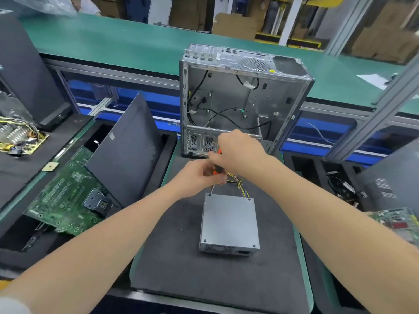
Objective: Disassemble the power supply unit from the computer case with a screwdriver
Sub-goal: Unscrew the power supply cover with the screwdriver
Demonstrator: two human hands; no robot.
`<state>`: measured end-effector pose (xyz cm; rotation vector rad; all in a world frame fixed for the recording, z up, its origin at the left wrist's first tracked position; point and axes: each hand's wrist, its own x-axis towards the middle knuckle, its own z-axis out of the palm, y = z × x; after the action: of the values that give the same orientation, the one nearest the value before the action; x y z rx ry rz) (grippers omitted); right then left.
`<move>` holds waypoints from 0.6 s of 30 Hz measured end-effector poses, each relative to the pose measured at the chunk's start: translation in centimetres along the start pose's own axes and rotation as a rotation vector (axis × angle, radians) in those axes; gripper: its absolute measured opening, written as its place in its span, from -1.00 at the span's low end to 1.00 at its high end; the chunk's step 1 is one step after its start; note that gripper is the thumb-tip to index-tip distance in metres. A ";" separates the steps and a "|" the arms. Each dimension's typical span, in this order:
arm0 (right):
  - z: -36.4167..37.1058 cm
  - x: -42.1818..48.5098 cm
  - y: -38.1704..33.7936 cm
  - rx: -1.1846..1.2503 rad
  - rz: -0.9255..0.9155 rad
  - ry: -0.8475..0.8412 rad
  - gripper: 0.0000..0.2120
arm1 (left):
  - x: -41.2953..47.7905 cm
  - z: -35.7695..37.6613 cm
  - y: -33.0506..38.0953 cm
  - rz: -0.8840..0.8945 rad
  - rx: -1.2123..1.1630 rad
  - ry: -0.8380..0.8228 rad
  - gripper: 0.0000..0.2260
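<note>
Power supply (229, 223) lying flat on the black mat (181, 257), outside the computer case (244, 98) and just in front of it. Screwdriver (218, 169) tilted, tip at the screw in the far left corner of the lid. Left hand (199, 177) curled round the lower handle and shaft; right hand (238, 150) closed over the top of the orange handle, hiding most of it and part of the case's lower edge. Coloured wires (238, 183) trailing from the far edge beneath the right wrist. Left of the mat: black side panel (127, 150) leaning over a green circuit board (65, 196). Behind the case: green conveyor belt (113, 41).
</note>
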<state>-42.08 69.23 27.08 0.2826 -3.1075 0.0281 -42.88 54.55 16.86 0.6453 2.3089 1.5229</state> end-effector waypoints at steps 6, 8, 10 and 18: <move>-0.9 0.1 0.2 0.124 -0.071 -0.086 -0.82 | 0.3 -1.2 -0.4 0.060 -0.032 -0.074 -0.87; -1.0 -0.1 0.2 0.164 -0.096 -0.121 -0.85 | 0.5 -1.3 -0.5 0.069 -0.041 -0.090 -0.92; -0.8 -0.1 0.5 0.192 -0.144 -0.135 -0.84 | 0.6 -1.3 -0.4 0.069 -0.049 -0.110 -0.93; -0.5 0.3 1.1 0.206 -0.357 -0.178 -0.76 | 0.6 -1.7 -0.6 0.010 -0.066 -0.130 -0.82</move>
<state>-42.57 70.24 27.54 0.8850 -3.1739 0.3343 -44.35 53.35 16.92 0.7180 2.1538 1.5074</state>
